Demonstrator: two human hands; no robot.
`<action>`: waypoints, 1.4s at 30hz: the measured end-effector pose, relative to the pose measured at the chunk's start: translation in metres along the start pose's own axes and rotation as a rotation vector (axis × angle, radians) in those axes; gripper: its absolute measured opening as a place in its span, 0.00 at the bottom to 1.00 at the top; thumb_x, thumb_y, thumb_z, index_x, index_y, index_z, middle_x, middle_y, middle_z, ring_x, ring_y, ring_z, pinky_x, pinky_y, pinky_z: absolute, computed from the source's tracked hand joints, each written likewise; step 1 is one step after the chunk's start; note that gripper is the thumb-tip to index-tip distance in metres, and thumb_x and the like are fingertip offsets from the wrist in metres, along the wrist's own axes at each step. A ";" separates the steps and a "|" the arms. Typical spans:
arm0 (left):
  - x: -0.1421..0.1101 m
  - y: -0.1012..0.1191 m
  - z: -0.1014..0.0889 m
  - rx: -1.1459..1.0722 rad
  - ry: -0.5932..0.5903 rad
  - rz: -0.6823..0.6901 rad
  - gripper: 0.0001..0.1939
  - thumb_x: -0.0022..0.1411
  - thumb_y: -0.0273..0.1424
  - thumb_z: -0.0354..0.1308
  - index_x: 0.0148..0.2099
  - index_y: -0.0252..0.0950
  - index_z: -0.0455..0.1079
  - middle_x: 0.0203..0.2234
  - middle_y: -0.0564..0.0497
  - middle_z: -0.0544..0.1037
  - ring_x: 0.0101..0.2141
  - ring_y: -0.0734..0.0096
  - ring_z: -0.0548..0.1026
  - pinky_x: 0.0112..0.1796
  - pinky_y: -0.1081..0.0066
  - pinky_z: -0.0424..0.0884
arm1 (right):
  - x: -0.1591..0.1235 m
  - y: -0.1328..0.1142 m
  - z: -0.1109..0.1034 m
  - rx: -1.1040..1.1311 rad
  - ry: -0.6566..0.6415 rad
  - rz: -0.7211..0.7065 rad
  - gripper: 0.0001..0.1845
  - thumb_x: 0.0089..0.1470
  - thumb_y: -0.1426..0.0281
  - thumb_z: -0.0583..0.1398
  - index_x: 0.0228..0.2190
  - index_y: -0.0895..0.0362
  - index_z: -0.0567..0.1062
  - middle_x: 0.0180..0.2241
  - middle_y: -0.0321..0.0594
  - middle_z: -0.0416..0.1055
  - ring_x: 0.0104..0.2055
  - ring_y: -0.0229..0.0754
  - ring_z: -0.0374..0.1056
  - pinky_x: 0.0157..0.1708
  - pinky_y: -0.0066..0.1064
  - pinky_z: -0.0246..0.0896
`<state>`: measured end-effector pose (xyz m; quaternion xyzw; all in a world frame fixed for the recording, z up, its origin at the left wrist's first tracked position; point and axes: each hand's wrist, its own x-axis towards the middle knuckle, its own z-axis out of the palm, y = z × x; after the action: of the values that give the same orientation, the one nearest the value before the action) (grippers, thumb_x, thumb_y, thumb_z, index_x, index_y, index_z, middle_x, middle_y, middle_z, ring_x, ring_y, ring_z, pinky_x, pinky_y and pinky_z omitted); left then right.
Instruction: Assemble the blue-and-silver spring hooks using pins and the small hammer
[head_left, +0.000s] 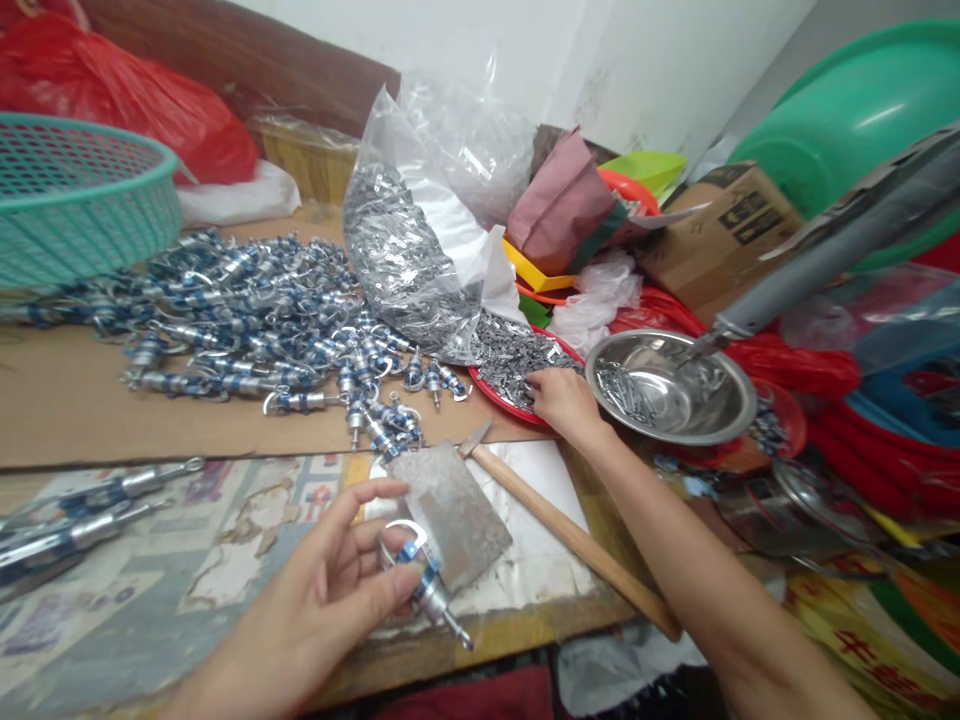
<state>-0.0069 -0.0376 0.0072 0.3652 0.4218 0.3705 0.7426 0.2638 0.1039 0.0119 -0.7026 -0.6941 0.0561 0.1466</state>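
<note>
My left hand (349, 575) pinches a blue-and-silver metal fitting (429, 585) between thumb and fingers. A curved hook sits at its upper end and a thin tip points down to the right. Just behind it a flat grey metal block (457, 515) lies on white paper. My right hand (566, 402) reaches into a red plate (517, 408) heaped with small grey metal pieces (517, 350). Its fingers are closed at the heap's edge; what they pinch is too small to make out. Between the hands lies a hammer (570, 535) with a wooden handle.
Similar fittings (240, 310) pile up on cardboard (90, 400) at left, by a green basket (82, 220). A clear bag (397, 250) of metal pieces leans behind the plate. At right, a steel bowl (705, 400) holds pins below a grey bar-like tool (847, 230).
</note>
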 end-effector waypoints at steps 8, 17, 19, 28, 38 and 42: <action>0.005 0.000 -0.003 -0.115 -0.005 -0.012 0.23 0.50 0.28 0.67 0.46 0.41 0.61 0.31 0.53 0.78 0.30 0.71 0.77 0.33 0.72 0.72 | -0.009 0.010 -0.016 0.250 0.075 -0.016 0.08 0.56 0.75 0.57 0.35 0.62 0.76 0.38 0.46 0.74 0.43 0.45 0.69 0.47 0.40 0.62; 0.008 0.002 0.000 -0.198 -0.017 -0.024 0.25 0.48 0.24 0.68 0.44 0.42 0.59 0.28 0.55 0.77 0.28 0.72 0.77 0.30 0.73 0.73 | -0.110 -0.086 -0.015 0.802 -0.297 -0.338 0.05 0.49 0.77 0.63 0.28 0.57 0.80 0.25 0.35 0.76 0.28 0.36 0.70 0.28 0.26 0.65; 0.008 0.001 0.000 -0.206 -0.020 -0.026 0.25 0.48 0.24 0.67 0.44 0.42 0.59 0.28 0.55 0.77 0.30 0.71 0.77 0.31 0.72 0.73 | -0.113 -0.096 -0.013 0.757 -0.323 -0.400 0.06 0.49 0.78 0.63 0.27 0.57 0.79 0.25 0.34 0.75 0.29 0.35 0.70 0.29 0.25 0.63; 0.010 -0.006 -0.008 -0.186 -0.069 -0.013 0.23 0.51 0.23 0.66 0.46 0.41 0.59 0.30 0.54 0.77 0.32 0.71 0.76 0.32 0.74 0.73 | -0.124 -0.093 -0.022 0.337 -0.193 -0.660 0.09 0.55 0.76 0.53 0.32 0.59 0.74 0.27 0.41 0.72 0.29 0.41 0.66 0.30 0.31 0.61; 0.010 -0.003 -0.003 -0.174 -0.041 -0.026 0.23 0.49 0.28 0.67 0.44 0.42 0.60 0.29 0.55 0.75 0.33 0.70 0.75 0.34 0.70 0.73 | -0.141 -0.110 -0.002 0.443 0.035 -0.436 0.07 0.54 0.78 0.51 0.29 0.56 0.67 0.25 0.36 0.67 0.27 0.40 0.62 0.28 0.30 0.52; 0.010 -0.006 -0.005 -0.176 -0.069 -0.008 0.22 0.50 0.29 0.67 0.44 0.42 0.59 0.29 0.56 0.75 0.34 0.71 0.74 0.35 0.71 0.72 | -0.148 -0.112 0.011 0.406 0.072 -0.440 0.08 0.54 0.79 0.50 0.31 0.56 0.67 0.26 0.37 0.67 0.27 0.41 0.60 0.29 0.31 0.49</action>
<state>-0.0060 -0.0309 -0.0036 0.3095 0.3632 0.3901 0.7875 0.1489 -0.0424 0.0145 -0.4934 -0.7985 0.1356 0.3172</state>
